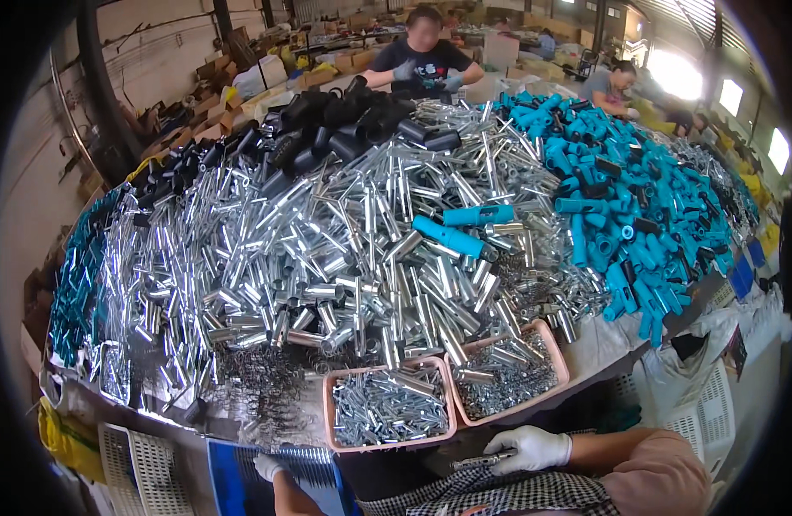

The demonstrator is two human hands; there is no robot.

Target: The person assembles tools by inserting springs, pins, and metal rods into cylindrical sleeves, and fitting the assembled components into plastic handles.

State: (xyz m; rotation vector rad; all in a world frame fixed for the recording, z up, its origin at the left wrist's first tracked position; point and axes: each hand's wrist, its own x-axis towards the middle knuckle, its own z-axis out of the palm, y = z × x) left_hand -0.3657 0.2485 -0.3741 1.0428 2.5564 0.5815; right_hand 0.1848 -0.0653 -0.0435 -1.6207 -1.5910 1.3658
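- Your right hand (535, 449), in a white glove, is closed around a slim metal part (475, 463), which sticks out past the fingers toward your left, above your lap.
- Your left hand (269, 467), also gloved in white, is low down at the blue crate (226, 482), beside a row of thin metal pieces (305, 465) in it; its fingers are too small to read, so you cannot tell whether they grip anything.
- Your checked apron (520, 497) lies just below the right hand.
- On the table edge in front of you, two pink trays stand side by side: the left tray (330, 413) holds small silver pieces with a few tubes lying on top, and the right tray (561, 361) holds finer metal bits, also with tubes among them.
- Beyond the trays rises a broad heap of shiny silver tubes (396, 232), with two teal sleeves (452, 238) lying on its right part.
- A tangle of thin dark wire-like pieces (262, 383) spreads to the left of the left tray.
- Black sleeves (318, 138) are piled at the heap's far side, and a large pile of teal parts (636, 206) is at its right.
- White crates (155, 473) stand to the left of the blue crate, next to a yellow bag (67, 439).
- Across the table sits a co-worker (426, 62) in a dark shirt, with gloved hands raised; another person (615, 86) bends over the far right side.
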